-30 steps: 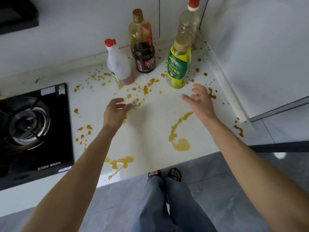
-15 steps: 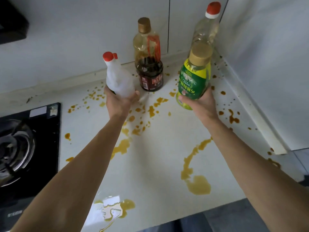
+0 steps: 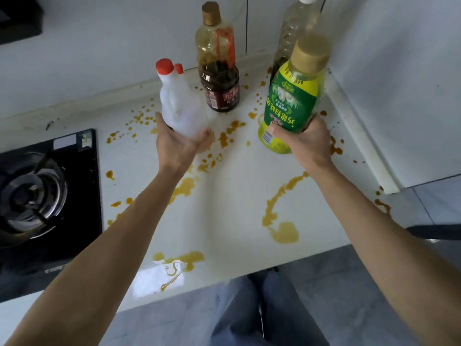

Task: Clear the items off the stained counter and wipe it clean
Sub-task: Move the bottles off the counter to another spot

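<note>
The white counter (image 3: 232, 196) is spattered with orange-brown sauce stains (image 3: 282, 221). My left hand (image 3: 178, 146) grips the base of a white jug with red caps (image 3: 180, 106) and holds it raised above the counter. My right hand (image 3: 305, 143) grips a yellow bottle with a green label and tan cap (image 3: 294, 101), also lifted. A dark sauce bottle with a gold cap (image 3: 219, 78) stands at the back against the wall. Behind the yellow bottle, a clear bottle with a red cap (image 3: 293, 28) stands in the corner, partly hidden.
A black gas hob (image 3: 47, 203) is set into the counter at the left. White walls close the back and the right side. The counter's front edge runs above a grey floor, where my legs (image 3: 252, 310) show.
Both hands reached forward from open over the counter, closed on the white jug and the yellow bottle, and have lifted them up and towards me.
</note>
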